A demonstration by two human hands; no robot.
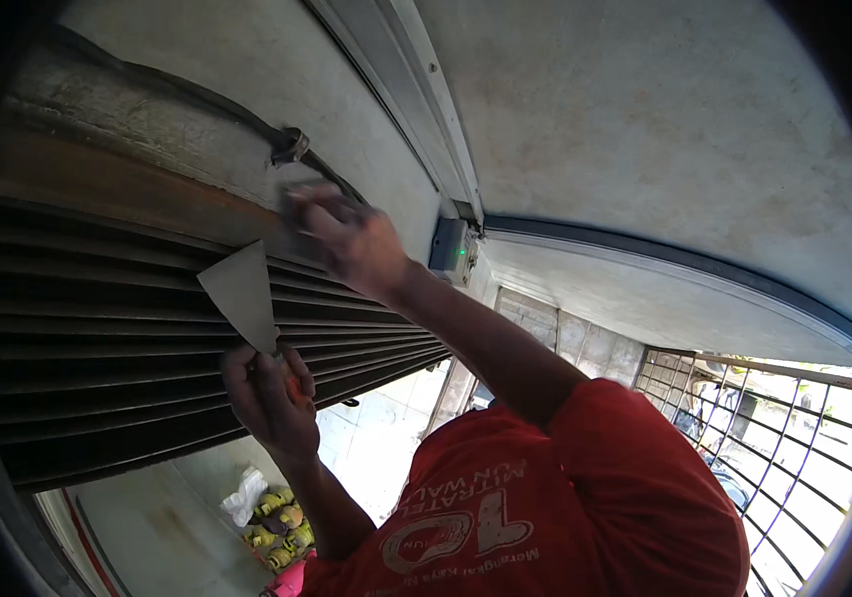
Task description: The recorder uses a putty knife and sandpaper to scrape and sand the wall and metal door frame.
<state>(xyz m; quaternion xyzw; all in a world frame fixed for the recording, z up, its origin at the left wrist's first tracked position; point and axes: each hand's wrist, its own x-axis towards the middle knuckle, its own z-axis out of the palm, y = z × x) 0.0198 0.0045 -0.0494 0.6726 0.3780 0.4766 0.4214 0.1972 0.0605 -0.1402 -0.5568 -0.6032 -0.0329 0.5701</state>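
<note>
My left hand (269,403) is closed round the orange handle of a putty knife (244,291). Its wide, pale blade points upward in front of dark slats. Higher and to the right, my right hand (358,239) is pressed up to the wall (371,129), just above the brown beam (137,189) over the slats. Its fingers are closed and smeared by motion. Something dark shows at the fingertips, too blurred to name. A light, whitish patch of wall lies beside those fingers, close to a dark cable (197,92).
A metal clamp (290,146) holds the cable to the wall. Dark slats (97,328) fill the left side. A grey box (454,251) with a green light sits past my right wrist. Several yellow-green gas cylinders (282,522) stand far below. A barred gate (754,438) is at right.
</note>
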